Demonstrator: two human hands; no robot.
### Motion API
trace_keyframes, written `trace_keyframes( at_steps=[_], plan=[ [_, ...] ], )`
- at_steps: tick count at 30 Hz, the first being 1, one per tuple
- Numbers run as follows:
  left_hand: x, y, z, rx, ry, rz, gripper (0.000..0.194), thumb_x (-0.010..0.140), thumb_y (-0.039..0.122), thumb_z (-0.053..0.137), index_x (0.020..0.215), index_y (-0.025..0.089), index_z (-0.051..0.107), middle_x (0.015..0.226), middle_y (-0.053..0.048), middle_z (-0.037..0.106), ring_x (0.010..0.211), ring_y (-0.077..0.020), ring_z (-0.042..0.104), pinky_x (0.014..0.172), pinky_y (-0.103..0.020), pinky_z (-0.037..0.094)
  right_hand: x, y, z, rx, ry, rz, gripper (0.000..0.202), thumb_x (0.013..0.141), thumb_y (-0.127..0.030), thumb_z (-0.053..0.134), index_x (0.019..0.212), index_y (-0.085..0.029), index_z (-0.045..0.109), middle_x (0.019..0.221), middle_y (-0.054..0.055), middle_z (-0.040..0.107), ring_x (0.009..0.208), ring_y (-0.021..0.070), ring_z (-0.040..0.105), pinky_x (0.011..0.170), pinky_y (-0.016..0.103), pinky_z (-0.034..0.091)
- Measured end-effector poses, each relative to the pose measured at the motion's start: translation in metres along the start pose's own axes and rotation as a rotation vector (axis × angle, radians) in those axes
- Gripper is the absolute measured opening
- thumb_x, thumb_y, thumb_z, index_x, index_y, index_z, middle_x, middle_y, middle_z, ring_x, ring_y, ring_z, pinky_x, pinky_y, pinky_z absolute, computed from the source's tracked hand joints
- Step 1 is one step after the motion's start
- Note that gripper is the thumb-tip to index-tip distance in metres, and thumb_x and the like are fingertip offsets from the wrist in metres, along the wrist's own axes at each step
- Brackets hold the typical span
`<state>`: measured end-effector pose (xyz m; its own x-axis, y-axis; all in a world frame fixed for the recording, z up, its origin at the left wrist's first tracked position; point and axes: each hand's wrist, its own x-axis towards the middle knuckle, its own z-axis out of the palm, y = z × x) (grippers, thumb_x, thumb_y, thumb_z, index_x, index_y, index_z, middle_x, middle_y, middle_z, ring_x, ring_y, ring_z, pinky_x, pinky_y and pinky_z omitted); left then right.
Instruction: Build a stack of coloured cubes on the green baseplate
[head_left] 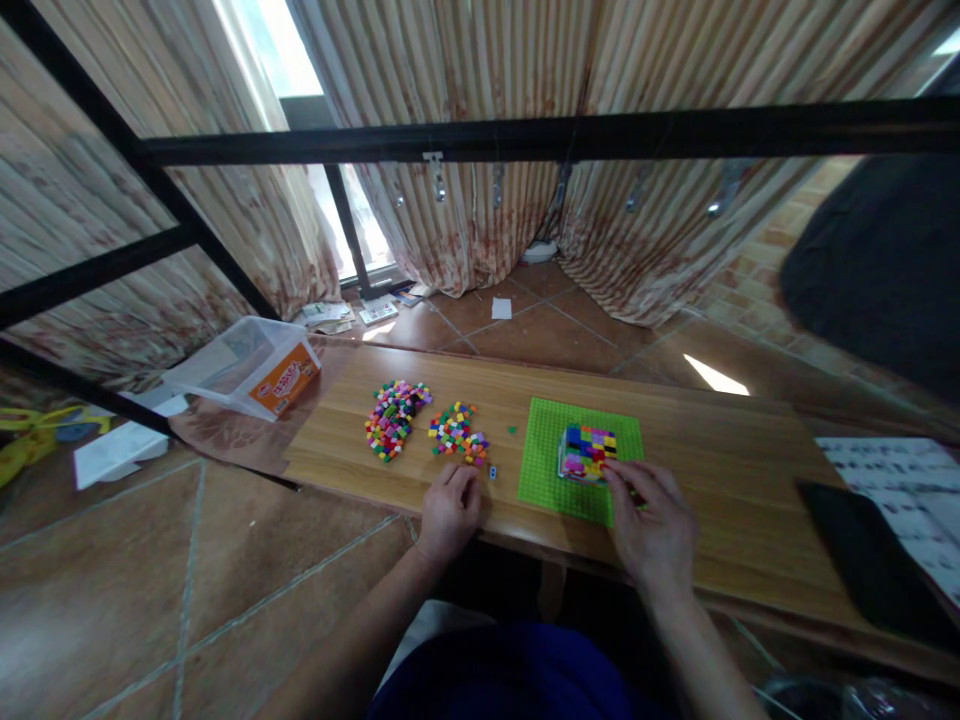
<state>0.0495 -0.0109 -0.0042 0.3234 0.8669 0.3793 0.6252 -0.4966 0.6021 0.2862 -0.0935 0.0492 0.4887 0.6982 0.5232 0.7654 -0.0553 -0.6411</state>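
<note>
A compact block of multicoloured toy bricks (pixel 589 452) stands on a green studded baseplate (pixel 540 470). My right hand (pixel 656 515) is at the block's near right corner, thumb and forefinger pinched together against a brick there. Left of the baseplate, my left hand (pixel 450 512) rests at the table's near edge with its fingers curled in; whatever they may hold is hidden. Just beyond it lies a small pile of loose bricks (pixel 456 432). One dark blue and white brick (pixel 493 472) sits right beside its fingers. Farther along is a lone green brick (pixel 512 429).
A larger brick pile (pixel 394 420) lies toward the left of the wooden table (pixel 720 470). Past the left end stands a clear plastic box (pixel 255 365) with an orange label. A black flat object (pixel 870 560) and printed sheets (pixel 885 480) are at the right end.
</note>
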Motion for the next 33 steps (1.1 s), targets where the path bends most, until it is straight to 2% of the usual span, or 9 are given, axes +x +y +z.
trace_keyframes(
  at_steps=[7, 12, 19, 25, 28, 33],
  plan=[
    [-0.001, 0.001, 0.001, 0.016, 0.011, 0.011, 0.012, 0.089, 0.015, 0.05, 0.089, 0.019, 0.062, 0.086, -0.004, 0.064, 0.075, -0.0139, 0.06, 0.068, -0.024, 0.048, 0.009, 0.004, 0.009, -0.054, -0.025, -0.026, 0.035, 0.092, -0.044, 0.05, 0.093, -0.021, 0.076, 0.095, 0.008, 0.067, 0.085, 0.0187, 0.062, 0.076, 0.034, 0.052],
    [0.0, 0.003, 0.0, 0.011, 0.014, 0.013, 0.014, 0.089, 0.014, 0.049, 0.089, 0.019, 0.062, 0.088, -0.005, 0.064, 0.076, -0.0142, 0.061, 0.069, -0.024, 0.05, 0.009, 0.01, 0.008, -0.097, -0.074, -0.057, 0.036, 0.093, -0.045, 0.047, 0.094, -0.021, 0.075, 0.098, 0.009, 0.067, 0.09, 0.0207, 0.061, 0.084, 0.038, 0.05],
    [0.0, 0.004, -0.001, 0.024, 0.023, 0.027, 0.014, 0.088, 0.014, 0.05, 0.089, 0.021, 0.062, 0.088, -0.005, 0.065, 0.077, -0.0142, 0.06, 0.072, -0.025, 0.051, 0.013, 0.013, 0.009, -0.152, -0.127, -0.106, 0.036, 0.094, -0.044, 0.046, 0.094, -0.023, 0.075, 0.101, 0.009, 0.066, 0.095, 0.0227, 0.06, 0.087, 0.04, 0.049],
    [0.0, 0.003, 0.0, 0.029, 0.025, 0.031, 0.014, 0.089, 0.014, 0.049, 0.089, 0.02, 0.062, 0.087, -0.005, 0.064, 0.078, -0.0143, 0.061, 0.073, -0.025, 0.051, 0.011, 0.009, 0.009, -0.105, -0.09, -0.071, 0.035, 0.092, -0.045, 0.049, 0.095, -0.022, 0.075, 0.102, 0.009, 0.067, 0.093, 0.0216, 0.061, 0.087, 0.04, 0.05],
    [-0.001, 0.002, 0.0, 0.027, 0.02, 0.037, 0.014, 0.089, 0.014, 0.05, 0.09, 0.02, 0.062, 0.088, -0.005, 0.064, 0.08, -0.015, 0.061, 0.074, -0.025, 0.051, 0.008, 0.008, 0.005, -0.072, -0.041, 0.009, 0.038, 0.089, -0.049, 0.052, 0.096, -0.019, 0.074, 0.102, 0.011, 0.067, 0.091, 0.0217, 0.062, 0.081, 0.038, 0.051],
    [-0.001, 0.0, 0.002, 0.031, 0.019, 0.033, 0.014, 0.089, 0.015, 0.05, 0.091, 0.02, 0.063, 0.089, -0.005, 0.065, 0.081, -0.0154, 0.062, 0.076, -0.026, 0.052, 0.008, 0.013, 0.004, 0.059, 0.006, 0.358, 0.049, 0.084, -0.056, 0.055, 0.107, -0.015, 0.071, 0.097, 0.013, 0.069, 0.074, 0.0192, 0.063, 0.065, 0.032, 0.05]
  ],
)
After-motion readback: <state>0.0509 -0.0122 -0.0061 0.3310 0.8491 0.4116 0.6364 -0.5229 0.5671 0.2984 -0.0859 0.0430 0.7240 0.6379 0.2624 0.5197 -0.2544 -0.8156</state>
